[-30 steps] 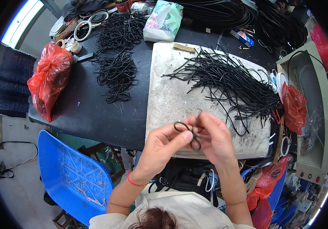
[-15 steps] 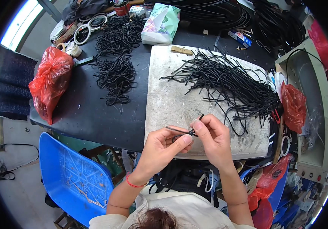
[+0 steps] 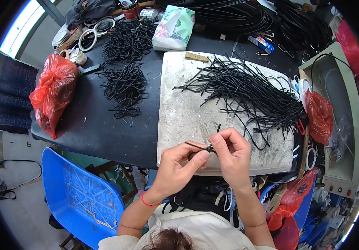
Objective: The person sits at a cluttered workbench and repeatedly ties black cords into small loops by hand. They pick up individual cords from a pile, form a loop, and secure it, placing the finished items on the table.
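Now the cord (image 3: 210, 148) shows as a small bunch, not the open loops of a second ago, so it looks pulled tighter, with the left hand (image 3: 178, 166) and right hand (image 3: 233, 157) both pinching it above the white board's (image 3: 183, 110) near edge.

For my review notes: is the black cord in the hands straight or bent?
Bent: between the left hand and right hand, one strand of the black cord points up, another slants left. Whether knotted, I cannot tell.
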{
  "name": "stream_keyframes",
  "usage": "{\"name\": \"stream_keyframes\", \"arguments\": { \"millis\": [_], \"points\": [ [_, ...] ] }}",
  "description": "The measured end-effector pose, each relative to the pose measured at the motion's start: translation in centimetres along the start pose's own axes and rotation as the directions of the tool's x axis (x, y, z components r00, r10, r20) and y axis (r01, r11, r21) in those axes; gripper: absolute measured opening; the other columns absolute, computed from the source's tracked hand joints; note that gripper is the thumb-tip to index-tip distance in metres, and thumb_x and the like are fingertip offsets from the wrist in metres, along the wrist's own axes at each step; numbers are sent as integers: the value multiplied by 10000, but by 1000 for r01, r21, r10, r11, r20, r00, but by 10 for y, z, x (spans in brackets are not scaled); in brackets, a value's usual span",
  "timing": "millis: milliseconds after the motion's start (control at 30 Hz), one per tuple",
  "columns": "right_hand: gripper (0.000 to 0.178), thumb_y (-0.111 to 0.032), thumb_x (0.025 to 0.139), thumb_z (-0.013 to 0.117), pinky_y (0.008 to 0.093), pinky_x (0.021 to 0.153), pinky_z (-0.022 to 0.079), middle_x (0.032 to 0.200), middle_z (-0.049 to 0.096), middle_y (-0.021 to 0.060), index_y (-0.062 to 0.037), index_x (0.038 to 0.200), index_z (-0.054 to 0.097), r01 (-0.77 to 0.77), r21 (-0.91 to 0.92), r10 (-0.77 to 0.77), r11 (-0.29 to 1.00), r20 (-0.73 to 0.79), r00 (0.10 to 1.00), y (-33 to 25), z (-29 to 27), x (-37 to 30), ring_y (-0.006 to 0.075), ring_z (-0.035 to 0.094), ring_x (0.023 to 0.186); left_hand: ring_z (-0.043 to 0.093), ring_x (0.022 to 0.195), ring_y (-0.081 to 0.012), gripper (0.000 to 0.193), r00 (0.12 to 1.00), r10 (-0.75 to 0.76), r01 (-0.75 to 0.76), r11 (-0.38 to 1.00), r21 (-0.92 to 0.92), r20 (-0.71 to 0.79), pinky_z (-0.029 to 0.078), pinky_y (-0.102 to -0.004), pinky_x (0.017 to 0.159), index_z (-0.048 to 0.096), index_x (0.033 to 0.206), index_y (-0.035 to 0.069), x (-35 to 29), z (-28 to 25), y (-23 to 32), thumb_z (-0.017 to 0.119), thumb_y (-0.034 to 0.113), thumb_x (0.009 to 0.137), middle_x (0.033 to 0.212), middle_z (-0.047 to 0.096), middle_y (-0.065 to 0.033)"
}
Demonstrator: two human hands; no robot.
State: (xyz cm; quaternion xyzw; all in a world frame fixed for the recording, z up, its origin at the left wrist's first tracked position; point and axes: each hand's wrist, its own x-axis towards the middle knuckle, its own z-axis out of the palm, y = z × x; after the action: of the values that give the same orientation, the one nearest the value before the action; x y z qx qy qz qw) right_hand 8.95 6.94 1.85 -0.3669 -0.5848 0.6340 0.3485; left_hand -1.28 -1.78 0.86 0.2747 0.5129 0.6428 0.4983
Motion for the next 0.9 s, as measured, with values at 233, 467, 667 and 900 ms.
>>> {"name": "stream_keyframes", "arguments": {
  "millis": [233,467,667,900],
  "points": [
    [176,-114,823,609,259,479,354,609,459,55,-16,728,498,188,-451,-167,873,86,982,0,-1,-7,137,418,495,602,659,-102,148,1000,-25,24,927,374,0,484,-241,585,593,888,-29,6,-7,9,609,100,819,742,622,-63],
    [134,-95,839,589,251,507,383,714,538,56,18,787,540,-83,-311,120,947,101,988,8,-9,-6,96,491,622,632,744,-164,202,992,-119,124,972,201,-34,504,-265,662,587,1004,-50,5,-10,-2,523,84,867,825,641,-111],
    [511,-395,957,314,214,609,436,817,579,66,41,962,580,-395,184,344,900,256,903,10,-25,0,98,531,705,592,965,-212,381,951,-280,294,950,-108,133,493,-294,836,487,1145,-99,10,-24,14,419,216,942,1064,575,-172],
    [358,-286,942,415,219,606,447,826,598,80,28,957,586,-366,196,320,910,232,919,16,-23,-3,113,556,696,595,911,-175,359,944,-315,329,916,-229,95,489,-270,802,526,1098,-87,10,-24,12,470,221,924,1026,588,-136]
  ]
}}
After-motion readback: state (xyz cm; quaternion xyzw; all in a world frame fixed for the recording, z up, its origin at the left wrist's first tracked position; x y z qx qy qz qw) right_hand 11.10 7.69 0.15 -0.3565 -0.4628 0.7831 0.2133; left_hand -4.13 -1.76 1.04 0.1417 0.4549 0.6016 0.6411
